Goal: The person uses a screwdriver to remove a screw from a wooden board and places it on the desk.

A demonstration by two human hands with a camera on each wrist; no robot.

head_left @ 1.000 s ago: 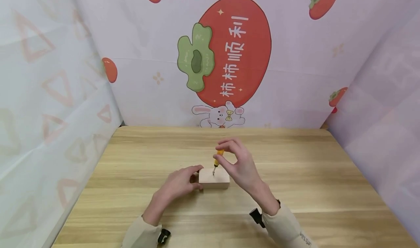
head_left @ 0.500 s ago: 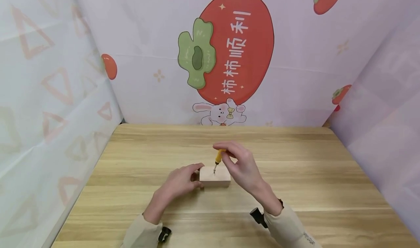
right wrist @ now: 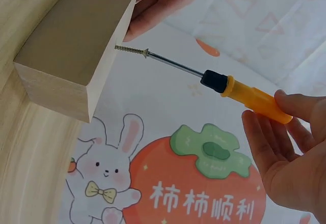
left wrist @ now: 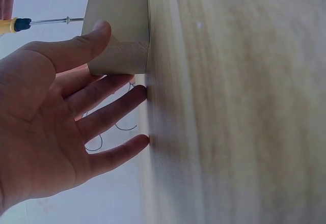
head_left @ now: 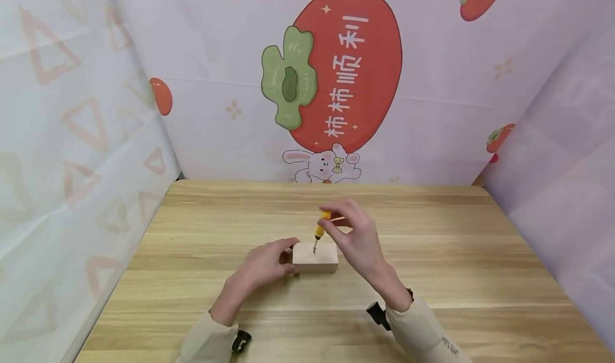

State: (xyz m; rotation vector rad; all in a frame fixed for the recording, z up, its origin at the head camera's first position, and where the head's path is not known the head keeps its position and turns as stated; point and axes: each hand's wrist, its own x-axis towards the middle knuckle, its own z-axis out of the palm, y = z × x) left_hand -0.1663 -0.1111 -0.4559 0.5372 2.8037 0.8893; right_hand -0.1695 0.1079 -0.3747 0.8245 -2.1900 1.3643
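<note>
A pale wooden block (head_left: 314,259) lies on the table, its left end gripped between the thumb and fingers of my left hand (head_left: 264,266). In the left wrist view, the thumb presses the block's near side while the lower fingers spread to the tabletop. My right hand (head_left: 356,240) pinches the yellow handle of a screwdriver (right wrist: 257,102) near its end, above the block. The screwdriver leans slightly, its tip in the head of a screw (right wrist: 132,50). Most of the threaded shank shows; the screw's point meets the block's top face.
The wood-grain table (head_left: 442,256) extends around the block on every side. A printed fabric backdrop (head_left: 206,133) hangs behind it, with more cloth at left and right. Black wrist cameras sit by both sleeves.
My right fingers have shifted round the screwdriver handle, dipping over it and then lifting back. The left hand and block stay put on the table. The head view has tilted slightly.
</note>
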